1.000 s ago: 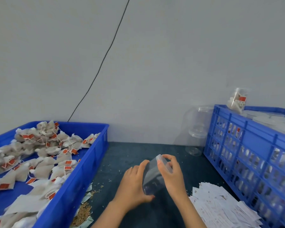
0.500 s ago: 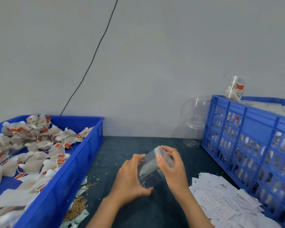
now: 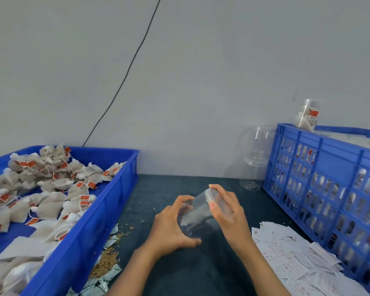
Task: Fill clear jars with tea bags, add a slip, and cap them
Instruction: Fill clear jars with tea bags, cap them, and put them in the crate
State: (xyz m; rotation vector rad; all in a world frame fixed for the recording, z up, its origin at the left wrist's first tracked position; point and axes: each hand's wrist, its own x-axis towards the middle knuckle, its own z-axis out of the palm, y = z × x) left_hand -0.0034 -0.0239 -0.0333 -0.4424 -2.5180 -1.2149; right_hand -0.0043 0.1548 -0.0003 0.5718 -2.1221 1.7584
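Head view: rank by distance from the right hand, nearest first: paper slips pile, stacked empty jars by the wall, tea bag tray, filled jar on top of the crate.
From the right hand:
1. Paper slips pile, just right of it, toward the camera.
2. Stacked empty jars, back right by the wall.
3. Filled jar, atop the crate's far corner.

Tea bag tray, left: too close to call against the empty jars.

Both bare forearms reach forward from the lower edge, converging toward the middle. The left hand is cupped, its fingers and thumb curled round the body of a clear jar. The right hand is raised slightly higher, fingers and thumb curled round the jar's lid.
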